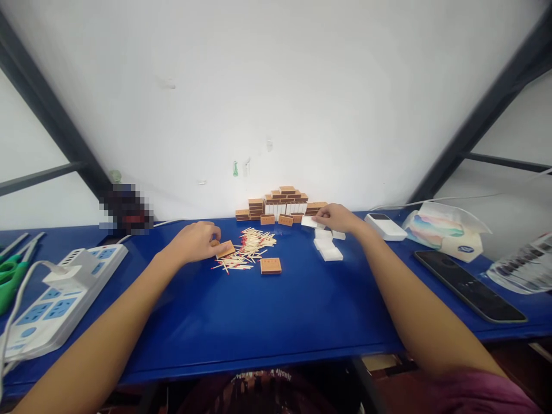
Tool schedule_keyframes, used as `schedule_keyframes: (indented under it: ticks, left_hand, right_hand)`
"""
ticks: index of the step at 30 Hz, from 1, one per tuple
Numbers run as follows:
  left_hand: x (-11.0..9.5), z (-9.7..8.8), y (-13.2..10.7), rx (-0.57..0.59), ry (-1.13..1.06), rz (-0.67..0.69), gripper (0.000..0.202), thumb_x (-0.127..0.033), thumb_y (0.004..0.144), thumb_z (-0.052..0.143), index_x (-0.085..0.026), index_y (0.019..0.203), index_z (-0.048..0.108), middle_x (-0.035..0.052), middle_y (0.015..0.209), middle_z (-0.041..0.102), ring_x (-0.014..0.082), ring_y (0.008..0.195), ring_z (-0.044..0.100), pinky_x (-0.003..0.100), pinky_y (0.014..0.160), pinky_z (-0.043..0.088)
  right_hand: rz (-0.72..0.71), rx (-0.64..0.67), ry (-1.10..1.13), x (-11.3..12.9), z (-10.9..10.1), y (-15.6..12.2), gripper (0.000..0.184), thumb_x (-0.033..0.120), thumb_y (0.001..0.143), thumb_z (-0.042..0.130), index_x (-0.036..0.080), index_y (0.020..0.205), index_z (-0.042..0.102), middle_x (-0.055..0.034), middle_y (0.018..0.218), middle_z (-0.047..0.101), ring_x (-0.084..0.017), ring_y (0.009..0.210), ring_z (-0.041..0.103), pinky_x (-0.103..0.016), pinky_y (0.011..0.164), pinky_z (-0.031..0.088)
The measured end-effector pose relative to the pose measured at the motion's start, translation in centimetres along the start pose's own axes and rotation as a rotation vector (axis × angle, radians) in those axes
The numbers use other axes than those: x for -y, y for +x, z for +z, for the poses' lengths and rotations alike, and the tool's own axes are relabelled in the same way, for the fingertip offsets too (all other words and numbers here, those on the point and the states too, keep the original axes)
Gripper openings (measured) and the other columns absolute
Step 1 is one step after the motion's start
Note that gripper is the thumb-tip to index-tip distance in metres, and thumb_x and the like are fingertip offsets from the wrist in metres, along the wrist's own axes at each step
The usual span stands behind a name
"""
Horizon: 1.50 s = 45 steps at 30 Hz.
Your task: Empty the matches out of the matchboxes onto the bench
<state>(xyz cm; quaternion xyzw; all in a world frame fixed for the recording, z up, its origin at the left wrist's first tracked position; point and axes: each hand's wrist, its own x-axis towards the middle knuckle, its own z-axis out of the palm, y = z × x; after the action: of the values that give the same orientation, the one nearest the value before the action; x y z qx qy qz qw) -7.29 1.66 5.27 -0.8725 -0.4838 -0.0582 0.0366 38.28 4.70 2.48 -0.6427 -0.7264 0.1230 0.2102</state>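
My left hand [198,241] is closed on a brown matchbox sleeve [225,249] at the left edge of a pile of loose matches [254,244]. On the right, my right hand [334,217] pinches a white matchbox tray [309,222] above several other white trays [330,251]. A brown matchbox [271,265] lies flat in front of the matches. Behind, a stepped stack of matchboxes [286,198] stands by the wall, with single boxes [285,219] leaning or standing before it.
A power strip [56,305] with a plugged charger and green scissors [12,276] lie at the left. At the right are a white device [385,226], a tissue pack [448,227], a phone [470,286] and a plastic bottle [524,264]. The blue table [267,322] ends nearby in front.
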Motion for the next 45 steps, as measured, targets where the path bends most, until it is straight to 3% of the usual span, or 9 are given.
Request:
schedule_keyframes:
  ticks: [11,15,25,30,32,35,37,40,45]
  left_hand:
    - [-0.6,-0.2,-0.3,0.033,-0.036,0.011,0.044,-0.067,0.08,0.074,-0.023,0.081,0.075,0.0078,0.084,0.077,0.0251,0.073,0.068,0.031,0.062,0.038]
    - [-0.6,-0.1,-0.2,0.031,-0.024,0.028,0.04,-0.061,0.082,0.072,-0.022,0.077,0.073,0.008,0.079,0.074,0.0233,0.069,0.064,0.031,0.06,0.035]
    - [-0.9,0.2,-0.3,0.045,-0.056,0.037,0.035,-0.053,0.078,0.073,-0.02,0.087,0.076,0.0079,0.093,0.074,0.0233,0.076,0.065,0.032,0.064,0.039]
    - [-0.6,0.6,-0.1,-0.067,-0.032,0.04,0.031,-0.047,0.086,0.067,-0.018,0.095,0.074,0.0097,0.098,0.075,0.025,0.081,0.067,0.033,0.067,0.042]
    - [-0.7,0.8,0.0,-0.16,-0.09,0.041,0.031,-0.046,0.089,0.068,-0.018,0.102,0.073,0.0088,0.1,0.076,0.024,0.082,0.069,0.033,0.07,0.045]
    - [-1.7,1.4,0.1,-0.28,-0.213,0.098,0.028,-0.044,0.095,0.068,-0.019,0.106,0.072,0.0055,0.096,0.077,0.0203,0.08,0.069,0.031,0.072,0.048]
    - [-2.9,2.1,0.0,-0.324,-0.269,0.197,0.023,-0.04,0.101,0.066,-0.02,0.108,0.074,0.0032,0.092,0.076,0.0175,0.076,0.069,0.029,0.071,0.049]
    - [-5.0,3.1,-0.3,-0.368,-0.288,0.379,0.022,-0.038,0.108,0.063,-0.023,0.119,0.073,0.0034,0.097,0.078,0.0162,0.079,0.072,0.027,0.071,0.051]
    - [-5.7,3.5,-0.4,-0.609,-0.241,0.449,0.02,-0.034,0.11,0.062,-0.021,0.121,0.071,0.0043,0.098,0.079,0.0165,0.082,0.074,0.028,0.074,0.056]
  right_hand:
    - [0.083,-0.075,-0.184,-1.7,-0.5,-0.2,0.024,0.033,0.093,0.066,0.019,0.077,0.077,-0.0068,0.077,0.073,-0.02,0.069,0.061,-0.033,0.066,0.041]
    - [0.058,-0.086,-0.195,-1.1,-0.3,-0.2,0.023,0.032,0.095,0.065,0.018,0.084,0.08,-0.0075,0.079,0.074,-0.02,0.069,0.062,-0.032,0.064,0.04]
    - [0.015,-0.069,-0.212,1.8,-0.3,-1.2,0.022,0.028,0.1,0.061,0.018,0.085,0.074,-0.0076,0.083,0.075,-0.019,0.073,0.064,-0.03,0.064,0.039]
    - [-0.037,-0.126,-0.206,2.0,-0.3,-0.9,0.023,0.027,0.1,0.059,0.018,0.082,0.072,-0.0062,0.077,0.072,-0.019,0.069,0.06,-0.031,0.063,0.036]
    - [-0.107,-0.194,-0.136,3.1,0.3,-0.9,0.025,0.029,0.1,0.059,0.018,0.083,0.073,-0.0056,0.075,0.071,-0.019,0.068,0.06,-0.031,0.064,0.036]
    - [-0.234,-0.274,0.123,7.0,2.8,-1.7,0.029,0.039,0.103,0.059,0.018,0.093,0.076,-0.0063,0.08,0.075,-0.02,0.071,0.063,-0.031,0.068,0.042]
    - [-0.305,-0.202,0.341,10.5,5.4,-3.0,0.033,0.046,0.104,0.06,0.018,0.109,0.077,-0.0079,0.093,0.08,-0.02,0.077,0.067,-0.031,0.071,0.048]
    - [-0.423,-0.068,0.441,14.8,8.7,-5.0,0.036,0.046,0.102,0.065,0.018,0.125,0.073,-0.0102,0.112,0.08,-0.02,0.085,0.071,-0.032,0.078,0.052]
    - [-0.455,-0.049,0.525,16.1,9.3,-6.0,0.037,0.05,0.109,0.053,0.02,0.107,0.075,-0.0071,0.1,0.079,-0.02,0.085,0.07,-0.031,0.076,0.049]
